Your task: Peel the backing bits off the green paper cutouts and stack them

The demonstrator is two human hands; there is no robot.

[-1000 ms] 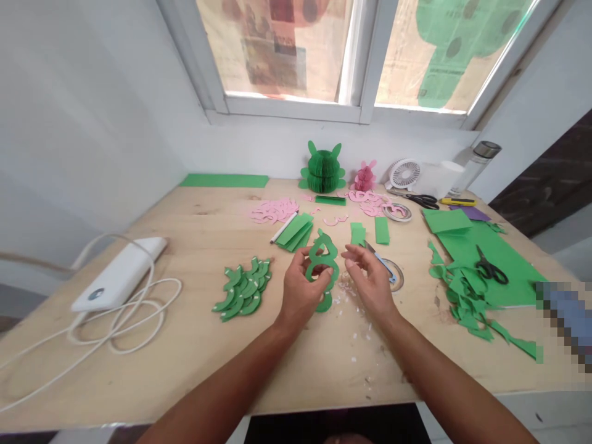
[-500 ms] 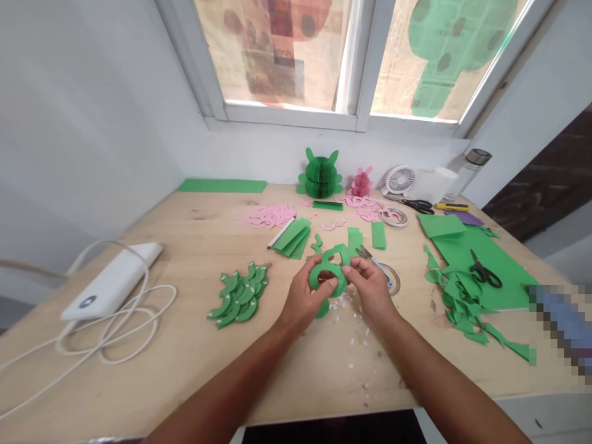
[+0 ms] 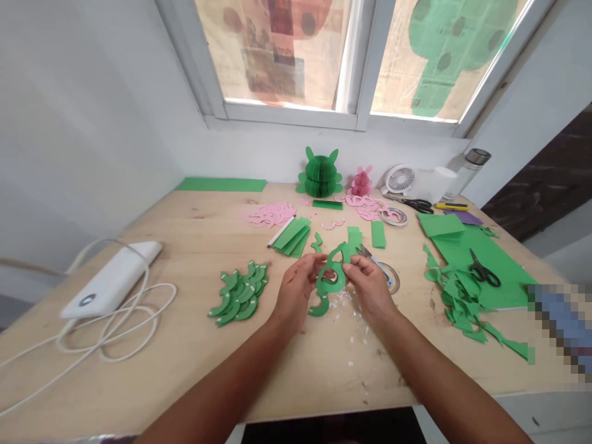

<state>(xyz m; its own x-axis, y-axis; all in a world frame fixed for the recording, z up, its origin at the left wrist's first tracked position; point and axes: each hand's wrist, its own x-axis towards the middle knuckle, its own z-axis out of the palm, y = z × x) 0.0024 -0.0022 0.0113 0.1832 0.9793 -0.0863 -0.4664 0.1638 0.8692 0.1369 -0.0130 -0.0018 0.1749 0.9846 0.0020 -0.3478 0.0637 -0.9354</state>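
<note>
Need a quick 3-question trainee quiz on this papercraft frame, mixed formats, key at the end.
1. True or false: both hands grip the green paper cutout.
2. Which lies nearest the left hand? A) pile of green cut shapes B) small white fan C) white power bank
3. Fill in: the black scissors rest on a ____ paper sheet.

Key: 1 true, the right hand pinches it too; 2 A; 3 green.

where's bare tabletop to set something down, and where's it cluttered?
Free: bare wood between the power bank and the green cutout pile, and the near edge of the table under the forearms. Crowded: right side with green scraps and scissors; the back by the pink cutouts.
</note>
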